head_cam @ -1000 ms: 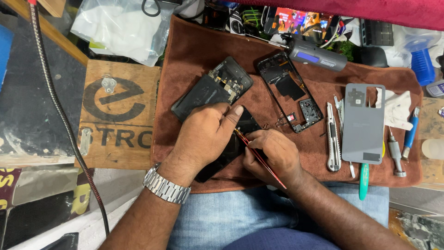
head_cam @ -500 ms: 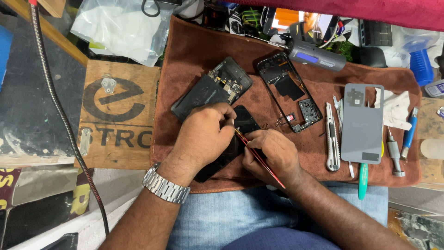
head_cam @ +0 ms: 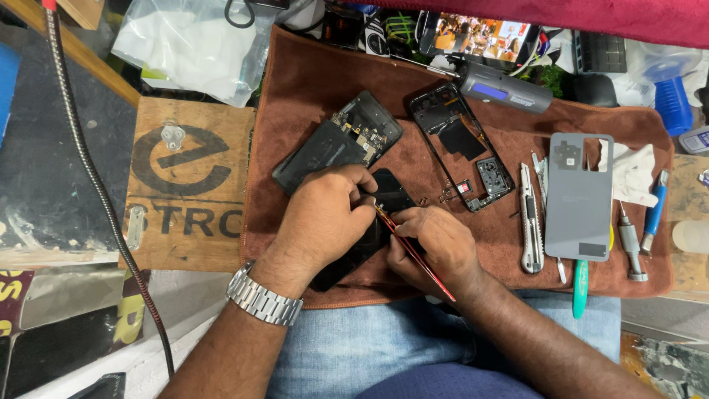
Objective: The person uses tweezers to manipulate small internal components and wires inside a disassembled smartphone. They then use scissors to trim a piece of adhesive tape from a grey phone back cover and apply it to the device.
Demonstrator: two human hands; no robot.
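Brown cloth mat [head_cam: 310, 89] with phone parts [head_cam: 336, 140] and tools [head_cam: 529, 222].

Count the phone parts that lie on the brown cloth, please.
4: an opened phone body upper left, a black frame at centre, a grey back cover right, a black panel under both hands. More may be hidden.

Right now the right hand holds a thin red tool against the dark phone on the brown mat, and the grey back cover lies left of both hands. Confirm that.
Not quite. The head view shows the grey back cover lying right of both hands, beside the utility knife. The rest stands: the right hand holds the thin red tool against the dark phone on the brown mat, with the left hand on the phone.
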